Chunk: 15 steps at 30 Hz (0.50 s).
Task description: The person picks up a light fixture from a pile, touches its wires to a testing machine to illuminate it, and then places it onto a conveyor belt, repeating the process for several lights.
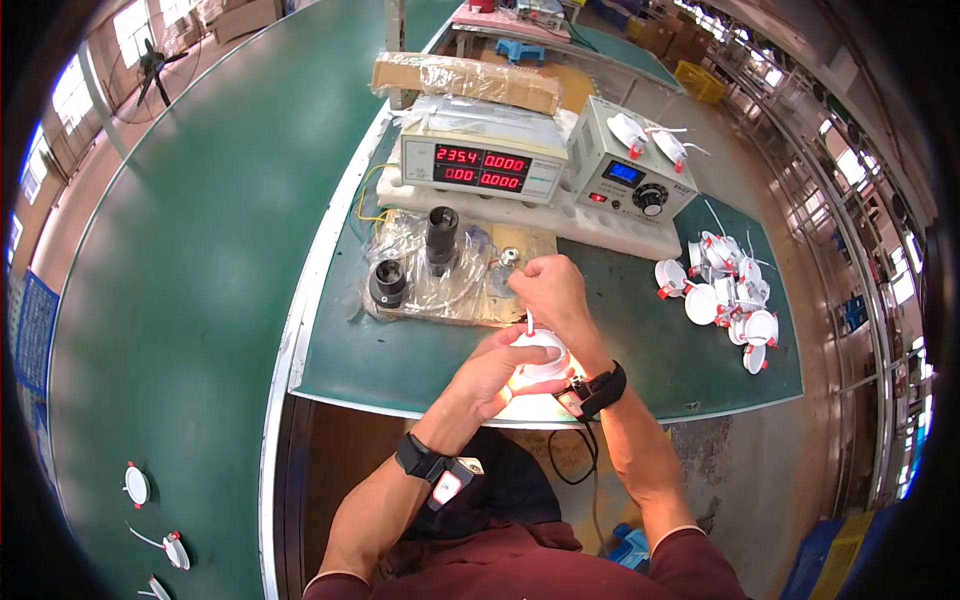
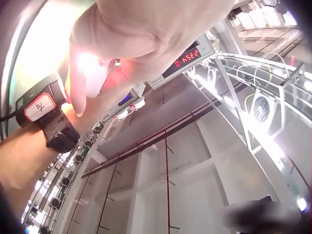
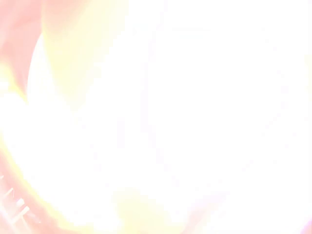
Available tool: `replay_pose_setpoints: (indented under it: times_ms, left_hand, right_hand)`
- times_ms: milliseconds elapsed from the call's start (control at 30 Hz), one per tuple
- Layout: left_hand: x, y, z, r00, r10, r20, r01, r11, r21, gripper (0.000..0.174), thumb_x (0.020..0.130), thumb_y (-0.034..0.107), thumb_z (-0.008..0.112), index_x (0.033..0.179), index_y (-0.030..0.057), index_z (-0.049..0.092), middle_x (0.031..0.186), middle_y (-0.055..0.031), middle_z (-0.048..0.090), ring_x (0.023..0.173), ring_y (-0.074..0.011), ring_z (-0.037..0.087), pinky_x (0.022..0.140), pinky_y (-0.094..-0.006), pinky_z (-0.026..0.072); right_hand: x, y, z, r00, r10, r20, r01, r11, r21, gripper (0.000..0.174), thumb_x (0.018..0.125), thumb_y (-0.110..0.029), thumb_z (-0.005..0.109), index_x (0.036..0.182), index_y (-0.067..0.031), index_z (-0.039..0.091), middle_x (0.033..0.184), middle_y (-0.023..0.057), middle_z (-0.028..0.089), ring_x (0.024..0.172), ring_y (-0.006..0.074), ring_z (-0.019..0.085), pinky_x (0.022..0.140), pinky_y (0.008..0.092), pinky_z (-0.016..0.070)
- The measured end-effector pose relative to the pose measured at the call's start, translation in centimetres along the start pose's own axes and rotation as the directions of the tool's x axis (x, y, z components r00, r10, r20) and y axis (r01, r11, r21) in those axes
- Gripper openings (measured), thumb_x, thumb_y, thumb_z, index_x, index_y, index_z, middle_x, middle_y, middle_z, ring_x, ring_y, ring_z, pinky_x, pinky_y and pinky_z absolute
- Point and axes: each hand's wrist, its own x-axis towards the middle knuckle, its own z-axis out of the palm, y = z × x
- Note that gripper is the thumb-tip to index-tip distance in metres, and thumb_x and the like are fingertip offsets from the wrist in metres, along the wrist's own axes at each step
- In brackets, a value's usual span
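My left hand (image 1: pixel 482 378) grips a round white downlight (image 1: pixel 542 352), thumb across it. The light is lit, throwing a bright glow on the bench below and seen as a glare in the left wrist view. A short white cable (image 1: pixel 530 322) rises from the downlight towards my right hand (image 1: pixel 556 296), whose curled fingers pinch its upper end, mostly hidden beneath them. That hand is at the right edge of a plastic-wrapped wooden board (image 1: pixel 470 306), just below a small metal fitting (image 1: pixel 510 256). The right wrist view is washed out by light.
Two black cylindrical sockets (image 1: pixel 388 284) stand on the board. Behind it are a power meter (image 1: pixel 482 160) with red digits and a grey box with a dial (image 1: pixel 636 170), two downlights on top. Several downlights (image 1: pixel 728 290) lie piled at right; a few more (image 1: pixel 137 485) lie far left.
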Motion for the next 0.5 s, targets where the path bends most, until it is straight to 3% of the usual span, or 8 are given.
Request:
replay_pose_setpoints:
  times_ms: [200,500]
  left_hand:
    - [0.48,-0.31,-0.38,1.000,-0.008,-0.012,0.009,1.000,0.027,0.034,0.090,0.001,0.069,0.122,0.0001,0.056,0.116,-0.0143,0.068,0.104,-0.0272,0.071,0.090,-0.0389,0.0629]
    - [0.03,-0.13,0.18,1.000,0.015,-0.011,-0.014,0.999,0.041,0.032,0.091,0.003,0.068,0.121,-0.0004,0.056,0.116,-0.0143,0.068,0.105,-0.0268,0.070,0.089,-0.0389,0.0630]
  right_hand:
    - [-0.12,0.04,0.15,1.000,0.008,-0.017,-0.008,1.000,-0.018,0.026,0.074,-0.026,0.065,0.061,-0.0045,0.069,0.053,0.0112,0.063,0.051,0.0275,0.065,0.056,0.0395,0.0519]
    - [-0.29,-0.34,-0.05,0.999,0.037,-0.010,-0.038,0.999,-0.007,0.026,0.075,-0.026,0.066,0.061,-0.0042,0.068,0.054,0.0121,0.064,0.052,0.0274,0.065,0.056,0.0398,0.0522]
